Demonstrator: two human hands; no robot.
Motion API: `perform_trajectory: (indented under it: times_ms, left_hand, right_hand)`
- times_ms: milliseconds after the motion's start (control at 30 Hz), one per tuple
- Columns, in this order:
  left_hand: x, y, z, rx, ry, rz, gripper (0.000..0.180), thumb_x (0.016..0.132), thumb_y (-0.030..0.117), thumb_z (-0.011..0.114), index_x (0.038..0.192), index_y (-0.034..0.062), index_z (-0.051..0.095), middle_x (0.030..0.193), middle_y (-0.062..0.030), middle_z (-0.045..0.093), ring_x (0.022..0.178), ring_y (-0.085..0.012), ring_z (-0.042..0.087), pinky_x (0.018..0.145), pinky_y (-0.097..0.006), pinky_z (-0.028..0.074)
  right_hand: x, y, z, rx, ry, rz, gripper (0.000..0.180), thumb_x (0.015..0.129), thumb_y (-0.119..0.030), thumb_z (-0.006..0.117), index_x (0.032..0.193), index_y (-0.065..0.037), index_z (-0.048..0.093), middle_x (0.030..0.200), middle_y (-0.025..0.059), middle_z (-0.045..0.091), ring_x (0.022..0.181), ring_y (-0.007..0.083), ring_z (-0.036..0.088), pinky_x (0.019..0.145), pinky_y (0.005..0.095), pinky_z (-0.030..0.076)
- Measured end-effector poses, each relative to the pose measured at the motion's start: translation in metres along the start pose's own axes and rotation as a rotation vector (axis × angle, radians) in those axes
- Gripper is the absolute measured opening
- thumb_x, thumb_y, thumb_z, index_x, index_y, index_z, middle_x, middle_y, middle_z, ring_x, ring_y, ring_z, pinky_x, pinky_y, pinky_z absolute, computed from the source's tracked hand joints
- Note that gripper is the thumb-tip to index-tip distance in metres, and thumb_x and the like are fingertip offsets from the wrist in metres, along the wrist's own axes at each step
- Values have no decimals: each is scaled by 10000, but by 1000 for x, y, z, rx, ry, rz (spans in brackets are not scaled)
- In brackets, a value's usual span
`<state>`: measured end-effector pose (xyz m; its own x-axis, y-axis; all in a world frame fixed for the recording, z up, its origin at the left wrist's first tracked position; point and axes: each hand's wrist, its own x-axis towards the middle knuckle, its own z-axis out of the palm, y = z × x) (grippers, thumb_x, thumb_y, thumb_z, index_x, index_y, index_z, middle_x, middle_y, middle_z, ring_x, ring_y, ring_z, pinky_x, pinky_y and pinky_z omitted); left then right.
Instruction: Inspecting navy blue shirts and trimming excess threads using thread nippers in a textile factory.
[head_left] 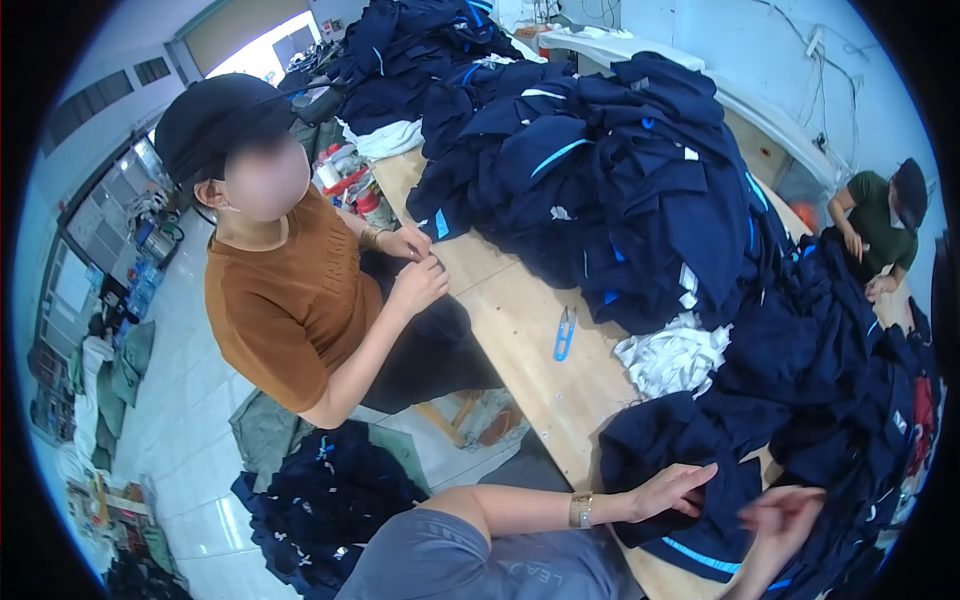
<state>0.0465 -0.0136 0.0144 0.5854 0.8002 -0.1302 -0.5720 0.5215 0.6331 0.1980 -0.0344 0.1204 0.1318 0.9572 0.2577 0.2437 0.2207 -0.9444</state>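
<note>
One garment (pixel 718 530) — beneath left grip (pixel 668 492), near right grip (pixel 785 518)

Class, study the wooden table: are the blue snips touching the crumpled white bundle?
Apart. The head view shows a strip of bare wooden tabletop between the blue snips and the crumpled white bundle.

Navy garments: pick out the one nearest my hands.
The garment between your left hand and blurred right hand, with a light-blue band near its lower edge; the large heap lies farther off.
</note>
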Motion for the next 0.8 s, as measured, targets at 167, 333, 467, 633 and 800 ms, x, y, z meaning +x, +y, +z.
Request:
perform_trajectory:
  times_ms: [167,333,467,633,800]
  left_hand:
    - [8,3,-11,545,-130,124,316,902,320,475,899,6,510,763,-53,480,836,-137,513,747,-262,436]
    - [6,36,10,1118,-136,389,328,799,207,603,1062,14,582,995,-150,614,932,-282,583,823,-337,446]
    - [23,25,-18,1543,144,568,347,675,137,703,973,52,547,930,-119,558,889,-302,538,800,-367,420]
    - [47,20,-58,1721,-37,500,433,707,188,705,1095,80,545,1054,-120,551,1058,-310,480,884,-397,370]
    - [50,23,-45,1719,-127,393,358,699,268,722,983,81,612,984,-108,596,1069,-297,482,904,-389,360]
  right_hand:
    - [-52,81,33,-379,74,-71,352,724,-44,644,972,-27,395,849,58,439,765,161,427,711,254,370]
    - [-43,121,10,62,256,213,356,772,68,565,1068,-27,392,947,96,564,862,152,550,821,259,419]
    - [-32,114,8,597,355,390,309,712,-20,684,857,-116,429,825,-26,479,804,70,474,696,219,399]
    - [-35,107,-13,774,322,444,284,764,-42,635,768,-161,377,665,-78,443,595,13,435,544,147,326]
    - [-40,97,-27,893,335,411,257,784,-32,614,763,-147,385,693,-45,516,599,41,529,542,168,425]
